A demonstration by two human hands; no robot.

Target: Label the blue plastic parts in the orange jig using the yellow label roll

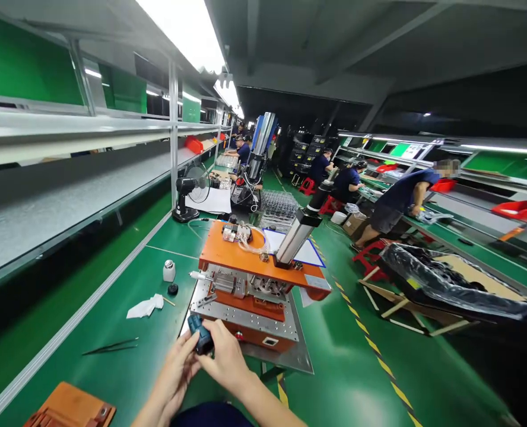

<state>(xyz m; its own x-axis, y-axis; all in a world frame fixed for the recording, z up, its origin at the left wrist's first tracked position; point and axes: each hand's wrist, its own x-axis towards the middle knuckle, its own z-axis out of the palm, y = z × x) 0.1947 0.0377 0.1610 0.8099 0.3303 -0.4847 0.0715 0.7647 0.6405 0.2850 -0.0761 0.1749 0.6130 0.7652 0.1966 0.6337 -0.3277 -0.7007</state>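
Green matting covers the long workbench [112, 308], which runs away under strip lights and a tier of grey shelves on the left; at the near left edge an orange fixture plate [70, 408] is cut off by the frame, and beyond it a pair of black tweezers [111, 346] lies flat on the mat; further in sit a crumpled white wipe [145, 307], a small white bottle [169, 270] and its black cap [172, 289] just beside it, with a black desk fan [191, 191] standing well behind. At the bottom centre the left hand [174, 372] and the right hand [226, 357] meet around a small dark blue part [200, 333]; the fingers of both are curled and clamped on it, though how the far side of the part is gripped is hidden by the right hand's knuckles. Just beyond the hands stands an orange and steel press jig [250, 284] on a metal base plate, carrying a tilted silver cylinder [297, 234]; it blocks the bench behind it. To the right, past the yellow-and-black floor stripe, a black plastic-wrapped load [445, 283] rests on a wooden frame; a person in a dark shirt [401, 198] bends over the next line, and other seated workers further back are too small to make out.
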